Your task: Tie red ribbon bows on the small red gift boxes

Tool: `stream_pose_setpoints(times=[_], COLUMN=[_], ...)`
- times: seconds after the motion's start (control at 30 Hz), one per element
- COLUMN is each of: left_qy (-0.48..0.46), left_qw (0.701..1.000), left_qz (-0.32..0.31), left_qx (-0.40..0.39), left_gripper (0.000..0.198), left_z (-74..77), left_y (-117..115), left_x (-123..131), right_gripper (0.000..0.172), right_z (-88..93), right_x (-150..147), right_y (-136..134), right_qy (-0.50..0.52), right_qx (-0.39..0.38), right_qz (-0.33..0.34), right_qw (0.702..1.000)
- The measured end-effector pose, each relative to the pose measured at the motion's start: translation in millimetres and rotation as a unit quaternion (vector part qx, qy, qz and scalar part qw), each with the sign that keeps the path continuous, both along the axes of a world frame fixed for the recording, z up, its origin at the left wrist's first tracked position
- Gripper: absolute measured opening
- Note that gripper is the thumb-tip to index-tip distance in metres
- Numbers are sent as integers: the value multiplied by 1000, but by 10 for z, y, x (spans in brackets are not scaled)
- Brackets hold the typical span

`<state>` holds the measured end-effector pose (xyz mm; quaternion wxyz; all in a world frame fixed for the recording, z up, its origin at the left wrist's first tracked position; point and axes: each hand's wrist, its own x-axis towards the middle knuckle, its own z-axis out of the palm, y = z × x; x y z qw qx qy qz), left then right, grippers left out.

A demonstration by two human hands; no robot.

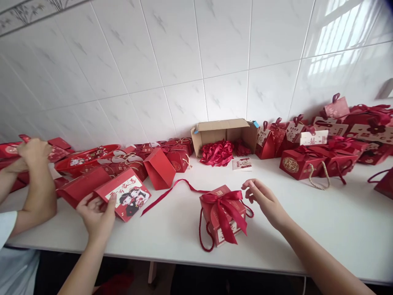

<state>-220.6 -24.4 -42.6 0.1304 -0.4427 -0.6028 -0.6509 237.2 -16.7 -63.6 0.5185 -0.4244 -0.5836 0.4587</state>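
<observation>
My left hand (96,215) grips a red gift box (132,198) with a cartoon couple on its white panel, thumb on the face and fingers behind the edge. Against that box leans another red box (84,184). In front of me sits a small red gift box (222,219) with dark red cord handles and a ribbon bow (223,203) tied on top. My right hand (259,196) hovers to the right of the bow, fingers loosely bent and apart, holding nothing. A loose red ribbon (170,188) lies between the boxes.
A cardboard box (225,125) of red ribbons stands by the tiled wall, printed tags (242,164) before it. Finished-looking boxes (301,164) with bows crowd the right. At left are a red basin (115,149), more red boxes (178,157) and a co-worker's hands (35,151).
</observation>
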Motion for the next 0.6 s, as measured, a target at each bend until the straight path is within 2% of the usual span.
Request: stream_pose_setpoints(times=[0.1, 0.13, 0.17, 0.2, 0.23, 0.3, 0.33, 0.43, 0.5, 0.6], left_qy=[-15, 2, 12, 7, 2, 41, 53, 79, 87, 71], left_qw=[995, 994, 997, 998, 991, 936, 905, 845, 830, 824], left_qz=[89, 81, 39, -34, -131, -312, -371, -455, -474, -492], left_qx=[51, 69, 72, 48, -10, -158, -201, -269, -279, -273], left_gripper=[70, 68, 59, 47, 36, 25, 27, 31, 24, 10], left_z=[-31, -5, 27, 57, 80, 95, 87, 34, 13, 55], left_y=[-109, -155, -203, -249, -288, -337, -342, -292, -228, -135], left_x=[277, 441, 639, 859, 1088, 1523, 1707, 2066, 2157, 2161], right_gripper=[36, 36, 35, 35, 35, 35, 35, 34, 31, 26], right_z=[-14, -27, -42, -54, -60, -40, -10, 147, 266, 394], right_x=[-5, -4, -2, 1, 3, 3, -4, -55, -108, -182], right_y=[-11, -15, -18, -20, -20, -15, -10, 16, 39, 74], right_qy=[5, 3, -2, -8, -15, -33, -45, -102, -151, -222], right_qx=[-4, -6, -9, -12, -13, -2, 13, 100, 167, 231], right_qz=[36, 53, 69, 82, 92, 90, 83, 75, 95, 139], right_qw=[999, 999, 998, 997, 996, 995, 995, 987, 970, 937])
